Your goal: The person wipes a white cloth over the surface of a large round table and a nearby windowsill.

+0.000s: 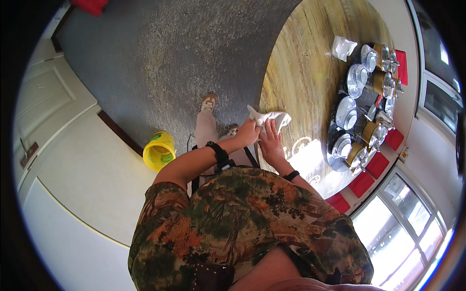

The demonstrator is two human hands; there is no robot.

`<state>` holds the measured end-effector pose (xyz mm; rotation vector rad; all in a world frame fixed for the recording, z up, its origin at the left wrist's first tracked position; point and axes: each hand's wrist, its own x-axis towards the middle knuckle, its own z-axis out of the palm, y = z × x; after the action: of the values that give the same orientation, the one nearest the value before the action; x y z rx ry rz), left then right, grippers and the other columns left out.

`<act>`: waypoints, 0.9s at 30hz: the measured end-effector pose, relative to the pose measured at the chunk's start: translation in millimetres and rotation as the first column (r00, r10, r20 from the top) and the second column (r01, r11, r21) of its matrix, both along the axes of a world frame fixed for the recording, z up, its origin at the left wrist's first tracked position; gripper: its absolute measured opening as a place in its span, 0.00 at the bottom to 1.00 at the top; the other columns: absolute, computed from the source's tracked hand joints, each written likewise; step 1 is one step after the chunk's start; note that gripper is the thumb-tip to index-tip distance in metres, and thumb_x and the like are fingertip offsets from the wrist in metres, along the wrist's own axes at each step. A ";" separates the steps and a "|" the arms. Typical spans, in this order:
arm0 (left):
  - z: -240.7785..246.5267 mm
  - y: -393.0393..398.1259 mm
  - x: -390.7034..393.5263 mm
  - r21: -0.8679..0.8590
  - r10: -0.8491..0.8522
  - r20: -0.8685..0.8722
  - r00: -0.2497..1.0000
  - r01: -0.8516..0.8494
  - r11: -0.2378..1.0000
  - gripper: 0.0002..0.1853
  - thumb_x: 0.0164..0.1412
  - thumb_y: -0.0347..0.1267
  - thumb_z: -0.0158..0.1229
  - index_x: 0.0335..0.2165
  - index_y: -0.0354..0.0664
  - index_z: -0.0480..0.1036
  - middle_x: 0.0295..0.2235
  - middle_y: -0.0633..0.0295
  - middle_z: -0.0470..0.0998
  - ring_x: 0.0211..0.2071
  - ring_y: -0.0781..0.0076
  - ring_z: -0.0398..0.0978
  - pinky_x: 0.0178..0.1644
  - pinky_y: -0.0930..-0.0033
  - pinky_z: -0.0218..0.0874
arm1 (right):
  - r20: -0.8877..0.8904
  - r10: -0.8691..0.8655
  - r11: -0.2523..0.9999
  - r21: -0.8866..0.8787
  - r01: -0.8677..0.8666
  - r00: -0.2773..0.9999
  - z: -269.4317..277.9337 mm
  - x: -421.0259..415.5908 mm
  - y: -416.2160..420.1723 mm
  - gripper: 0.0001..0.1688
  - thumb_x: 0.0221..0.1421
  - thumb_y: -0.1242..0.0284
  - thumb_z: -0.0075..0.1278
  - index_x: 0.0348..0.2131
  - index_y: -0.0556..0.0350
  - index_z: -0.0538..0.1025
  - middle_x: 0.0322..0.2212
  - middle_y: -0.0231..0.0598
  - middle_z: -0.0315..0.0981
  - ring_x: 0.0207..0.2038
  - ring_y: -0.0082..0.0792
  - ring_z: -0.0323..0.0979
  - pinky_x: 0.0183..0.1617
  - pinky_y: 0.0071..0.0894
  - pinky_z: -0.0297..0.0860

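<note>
A white cloth [281,120] lies bunched at the near edge of a large round table [298,72] with a wood- or stone-patterned top. My left hand [248,134] is closed on the cloth's near side, just at the table's edge. Beside it, my right hand [271,145] rests on the cloth with its fingers extended and close together; whether these fingers grip it or only press on it is hard to tell. Part of the cloth pokes up between and beyond the hands.
On the table's far side, a dark turntable [332,127] carries several wrapped dish sets [346,112] and lidded pots [383,83]. A crumpled white plastic packet [343,48] lies nearby. Red chairs [377,165] line the far edge. A yellow bucket [160,151] stands on the floor at left.
</note>
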<state>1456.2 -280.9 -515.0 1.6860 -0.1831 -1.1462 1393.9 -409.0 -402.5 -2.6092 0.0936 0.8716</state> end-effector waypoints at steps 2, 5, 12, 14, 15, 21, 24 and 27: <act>14.3 -8.9 36.3 -0.007 0.132 0.074 0.988 -0.132 0.991 0.21 0.63 0.36 0.53 0.47 0.27 0.69 0.43 0.33 0.70 0.44 0.33 0.71 0.49 0.44 0.65 | 0.018 -0.018 1.000 -0.025 0.019 1.000 -10.8 33.0 -3.5 0.25 0.63 0.66 0.50 0.58 0.46 0.69 0.73 0.49 0.35 0.75 0.52 0.32 0.70 0.69 0.46; -24.2 -37.2 93.8 -0.060 0.252 0.417 0.873 -0.251 0.966 0.16 0.64 0.35 0.52 0.40 0.29 0.72 0.38 0.35 0.71 0.39 0.35 0.71 0.46 0.43 0.65 | 0.154 0.064 0.987 -0.156 -0.040 0.986 -35.1 97.4 -14.4 0.34 0.61 0.60 0.52 0.63 0.47 0.65 0.73 0.48 0.35 0.75 0.49 0.34 0.71 0.67 0.44; -17.3 -76.1 226.0 -0.055 0.254 0.558 0.790 -0.270 0.961 0.15 0.63 0.34 0.51 0.36 0.28 0.73 0.35 0.37 0.76 0.38 0.37 0.73 0.46 0.43 0.66 | 0.287 -0.033 0.983 -0.163 0.082 0.957 -59.4 209.6 -36.4 0.43 0.62 0.58 0.50 0.70 0.44 0.54 0.73 0.45 0.33 0.75 0.49 0.34 0.71 0.67 0.46; -4.0 -69.0 234.4 0.030 0.136 0.573 0.808 -0.187 0.982 0.16 0.63 0.35 0.50 0.34 0.28 0.74 0.34 0.38 0.76 0.39 0.37 0.73 0.47 0.43 0.66 | 0.278 -0.039 0.986 -0.148 0.083 0.960 -59.4 208.1 -34.0 0.42 0.62 0.58 0.50 0.70 0.44 0.55 0.73 0.45 0.33 0.75 0.48 0.34 0.71 0.66 0.46; -4.1 -61.7 231.7 0.074 0.076 0.537 0.840 -0.137 0.988 0.18 0.65 0.37 0.49 0.37 0.28 0.74 0.37 0.36 0.75 0.41 0.36 0.73 0.48 0.43 0.65 | 0.261 -0.021 0.988 -0.141 0.060 0.965 -57.6 203.9 -30.9 0.42 0.62 0.57 0.50 0.70 0.44 0.55 0.73 0.45 0.33 0.75 0.48 0.34 0.71 0.66 0.46; -11.1 -18.6 136.0 0.113 -0.057 0.381 0.923 0.015 0.993 0.22 0.66 0.40 0.46 0.36 0.26 0.73 0.37 0.31 0.75 0.38 0.33 0.74 0.47 0.41 0.66 | 0.167 0.004 0.998 -0.065 0.007 0.986 -33.9 118.2 -3.4 0.39 0.61 0.56 0.51 0.67 0.46 0.61 0.74 0.43 0.31 0.75 0.47 0.33 0.73 0.64 0.42; -17.0 -4.3 93.8 0.158 -0.204 0.191 0.960 0.175 0.972 0.24 0.68 0.42 0.45 0.38 0.25 0.72 0.39 0.30 0.75 0.41 0.30 0.74 0.47 0.40 0.65 | 0.115 -0.022 0.997 -0.068 0.030 0.993 -31.1 69.5 10.8 0.39 0.59 0.55 0.53 0.65 0.45 0.64 0.74 0.41 0.30 0.75 0.45 0.31 0.73 0.62 0.39; -13.2 1.2 81.8 0.147 -0.206 -0.003 0.979 0.204 0.968 0.26 0.69 0.44 0.46 0.39 0.24 0.70 0.41 0.29 0.75 0.43 0.32 0.74 0.47 0.43 0.66 | 0.151 -0.110 0.993 -0.021 0.115 0.982 -30.7 48.4 21.8 0.40 0.58 0.54 0.55 0.66 0.44 0.64 0.74 0.38 0.29 0.75 0.43 0.30 0.74 0.62 0.38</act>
<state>1538.0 -279.7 -528.2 1.8363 -0.2935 -1.3300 1442.3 -387.2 -433.2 -2.6580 0.2120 0.6375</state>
